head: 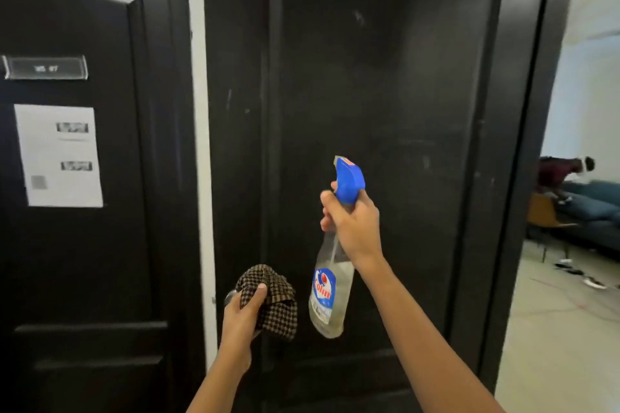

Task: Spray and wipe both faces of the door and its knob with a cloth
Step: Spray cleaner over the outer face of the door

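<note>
the knob [230,296] is mostly hidden behind the cloth [272,299].

Right hand [352,225] raised, left hand [243,315] low, both clenched.

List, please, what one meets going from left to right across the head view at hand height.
White paper notice → checked cloth in the left hand → spray bottle in the right hand → blue sofa.
</note>
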